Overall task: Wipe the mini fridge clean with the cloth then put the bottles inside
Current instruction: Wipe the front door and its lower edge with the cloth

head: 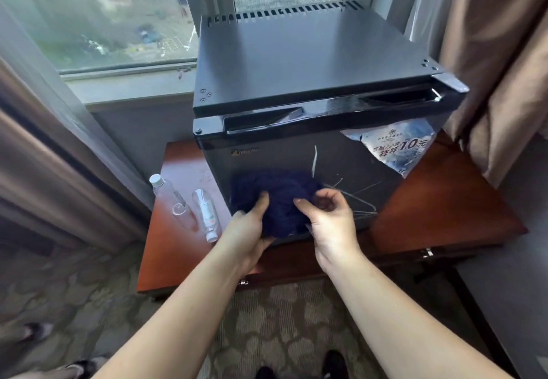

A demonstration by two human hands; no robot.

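Observation:
A black mini fridge (302, 61) stands on a reddish wooden table (439, 201) with its door closed. A dark blue cloth (278, 198) is bunched in front of the lower part of the door. My left hand (249, 230) grips the cloth's left side. My right hand (329, 218) pinches its right side with thumb and fingers. Two clear plastic bottles lie on the table left of the fridge: one with a white cap (167, 193) and one with a label (206, 212).
A torn blue and white sticker (394, 147) hangs on the door's upper right, with white scratches below it. Curtains (498, 52) hang at both sides of a window. Patterned carpet (275, 331) lies below, with shoes at the bottom edge.

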